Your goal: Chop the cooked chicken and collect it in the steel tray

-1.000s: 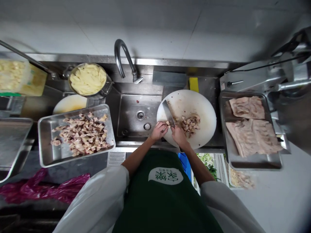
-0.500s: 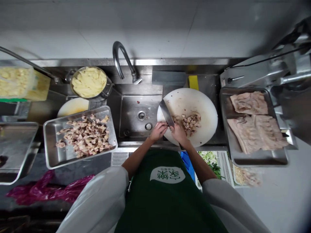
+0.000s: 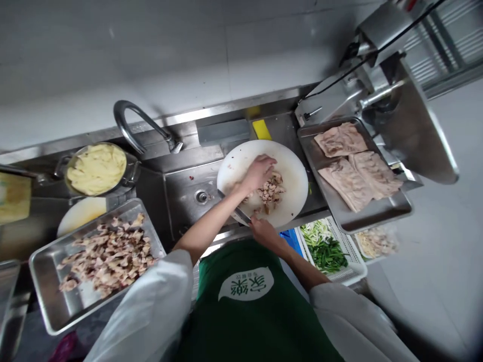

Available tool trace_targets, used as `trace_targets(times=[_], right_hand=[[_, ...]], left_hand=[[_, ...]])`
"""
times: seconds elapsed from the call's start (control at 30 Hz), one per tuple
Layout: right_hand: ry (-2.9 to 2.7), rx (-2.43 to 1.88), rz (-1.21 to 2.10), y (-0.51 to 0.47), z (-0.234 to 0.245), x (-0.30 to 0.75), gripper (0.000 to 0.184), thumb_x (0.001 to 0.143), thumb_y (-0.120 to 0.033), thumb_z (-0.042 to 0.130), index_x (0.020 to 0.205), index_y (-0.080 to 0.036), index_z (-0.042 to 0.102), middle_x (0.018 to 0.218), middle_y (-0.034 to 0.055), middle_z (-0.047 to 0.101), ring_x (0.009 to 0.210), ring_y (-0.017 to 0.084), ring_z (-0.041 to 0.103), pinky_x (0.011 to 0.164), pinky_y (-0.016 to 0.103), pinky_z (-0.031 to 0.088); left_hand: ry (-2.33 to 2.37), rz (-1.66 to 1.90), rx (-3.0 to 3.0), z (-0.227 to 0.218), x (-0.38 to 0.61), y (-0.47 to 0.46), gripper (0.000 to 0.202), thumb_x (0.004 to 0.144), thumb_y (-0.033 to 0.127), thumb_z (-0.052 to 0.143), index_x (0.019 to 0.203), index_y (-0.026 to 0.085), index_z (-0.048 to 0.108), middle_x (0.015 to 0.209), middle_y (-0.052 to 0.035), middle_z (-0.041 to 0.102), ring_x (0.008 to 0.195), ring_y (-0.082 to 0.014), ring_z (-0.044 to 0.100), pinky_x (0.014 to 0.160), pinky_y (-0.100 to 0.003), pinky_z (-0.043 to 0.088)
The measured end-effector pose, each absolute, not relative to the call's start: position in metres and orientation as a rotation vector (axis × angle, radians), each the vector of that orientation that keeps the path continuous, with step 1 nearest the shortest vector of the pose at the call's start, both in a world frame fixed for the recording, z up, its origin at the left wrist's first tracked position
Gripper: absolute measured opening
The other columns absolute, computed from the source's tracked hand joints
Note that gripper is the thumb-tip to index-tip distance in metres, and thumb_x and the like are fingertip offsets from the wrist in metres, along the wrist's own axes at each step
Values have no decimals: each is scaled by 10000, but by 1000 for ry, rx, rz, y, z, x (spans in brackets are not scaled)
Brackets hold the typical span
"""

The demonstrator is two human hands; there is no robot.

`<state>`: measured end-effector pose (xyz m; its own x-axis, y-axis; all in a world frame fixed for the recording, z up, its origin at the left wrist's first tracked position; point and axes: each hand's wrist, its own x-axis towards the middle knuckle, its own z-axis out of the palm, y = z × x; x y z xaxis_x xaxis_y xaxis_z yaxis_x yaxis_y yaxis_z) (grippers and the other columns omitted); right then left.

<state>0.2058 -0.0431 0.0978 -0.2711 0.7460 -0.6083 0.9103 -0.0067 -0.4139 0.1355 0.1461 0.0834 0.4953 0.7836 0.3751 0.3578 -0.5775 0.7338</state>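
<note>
A round white cutting board (image 3: 296, 176) lies beside the sink, with a heap of chopped meat pieces (image 3: 272, 191) on it. Over the board's middle, at the heap's left and far side, my left hand (image 3: 259, 173) reaches out with fingers apart and slightly curved; it holds nothing that I can see. My right hand (image 3: 264, 231), at the board's near edge, grips the handle of a cleaver (image 3: 240, 216). Its blade points to the far left, low at the board's edge, and my left forearm crosses over part of it.
Left of the sink (image 3: 181, 188) stand a metal tray (image 3: 39, 266) of chopped meat and a pot of pale slices (image 3: 96, 168). The faucet (image 3: 132, 113) arches behind. To the right, a tray (image 3: 313, 143) holds meat slabs. A basket of cut greens (image 3: 326, 251) sits below.
My left hand has left the cleaver's side and moved out over the board to the meat heap. The cleaver has swung lower, toward the near edge. The view has turned and shifted right.
</note>
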Motion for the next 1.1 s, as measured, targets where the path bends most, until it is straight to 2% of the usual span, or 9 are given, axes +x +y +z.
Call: trace_targets(times=[0.1,0.2,0.37,0.53,0.7,0.77,0.93,1.0,1.1], right_hand=[[2030,1782,-1144,-48,89,201,309,1035,-231,370,1239,-118,571,1045,179,723,970,289,700,811,344,493],[2056,1826,-1172,-52,85,204,328,1041,-250,360,1238,-108,580,1062,188,723,972,295,701,818,352,497],[2057,1871,-1268,-56,77,211,330,1036,-265,386,1249,-108,584,1073,174,727,983,271,692,845,339,495],[1977,1986,-1288,-49,71,227,366,1034,-255,422,1342,-82,518,1130,183,717,1041,258,683,874,327,467],[1818,2144,-1222,-38,74,255,292,1043,-267,412,1229,-117,579,1095,173,724,1038,258,684,837,299,434],[1803,2165,-1168,-35,75,261,295,1044,-262,404,1232,-113,576,1092,172,721,1031,263,682,830,301,424],[1824,2145,-1033,-28,76,253,314,1049,-255,381,1241,-79,556,1058,190,716,997,279,687,804,315,420],[1840,2115,-984,-25,80,248,306,1047,-247,378,1218,-72,563,1043,198,714,989,284,690,796,316,427],[1911,2091,-913,-17,96,238,306,1039,-229,386,1236,-67,555,1026,193,714,959,281,695,784,315,442]], left_hand=[[716,562,2280,42,178,173,388,762,-4,567,1023,235,727,1137,-41,698,1074,-211,641,982,-361,519],[537,353,2295,11,192,185,407,654,-38,595,893,258,739,1074,11,724,1024,-187,664,959,-312,530],[475,162,2251,9,186,204,380,659,-14,619,914,233,755,1001,-5,730,917,-189,673,870,-283,546],[677,448,2045,46,153,202,250,858,190,663,1102,173,716,1085,-73,710,918,-179,663,849,-288,536],[937,757,1838,74,81,149,360,924,393,668,1229,203,661,1066,-56,686,817,-156,624,772,-278,519],[1041,792,1791,64,58,113,327,934,380,655,1212,208,665,1069,-64,672,833,-161,624,760,-280,522],[1436,911,1771,15,36,36,284,901,268,685,1177,205,664,1094,-92,638,1007,-218,622,898,-354,531],[1560,973,1704,3,33,20,285,881,249,699,1159,200,660,1086,-86,622,910,-191,625,820,-324,541],[1615,1037,1602,-3,27,7,105,885,223,664,977,175,676,935,-52,624,712,-137,577,678,-268,507]])
